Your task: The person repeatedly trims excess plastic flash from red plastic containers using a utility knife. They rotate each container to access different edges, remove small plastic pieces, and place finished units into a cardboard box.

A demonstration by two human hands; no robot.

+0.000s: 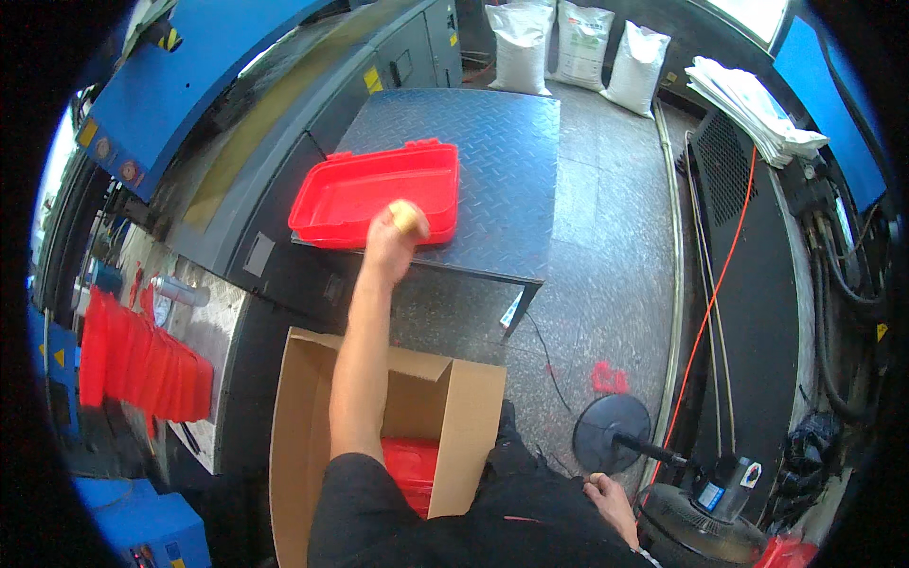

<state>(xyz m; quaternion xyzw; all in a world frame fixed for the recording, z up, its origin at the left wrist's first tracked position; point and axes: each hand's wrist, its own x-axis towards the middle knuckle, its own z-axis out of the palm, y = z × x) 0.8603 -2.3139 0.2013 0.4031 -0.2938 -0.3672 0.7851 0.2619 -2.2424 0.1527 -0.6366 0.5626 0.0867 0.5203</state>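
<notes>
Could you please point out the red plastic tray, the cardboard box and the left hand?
red plastic tray (pixel 365 194), head view, inner floor.
cardboard box (pixel 301 445), head view, left wall.
left hand (pixel 390 239), head view, back of hand.

My left arm stretches straight out ahead, bare forearm up — the left hand (pixel 390 237) is curled closed. My right hand (pixel 609 502) hangs low by my hip — fingers loosely bent.

A dark steel table (pixel 511 151) (its top is ridged tread plate) carries a red plastic tray (pixel 374 194) at its near-left corner.
</notes>
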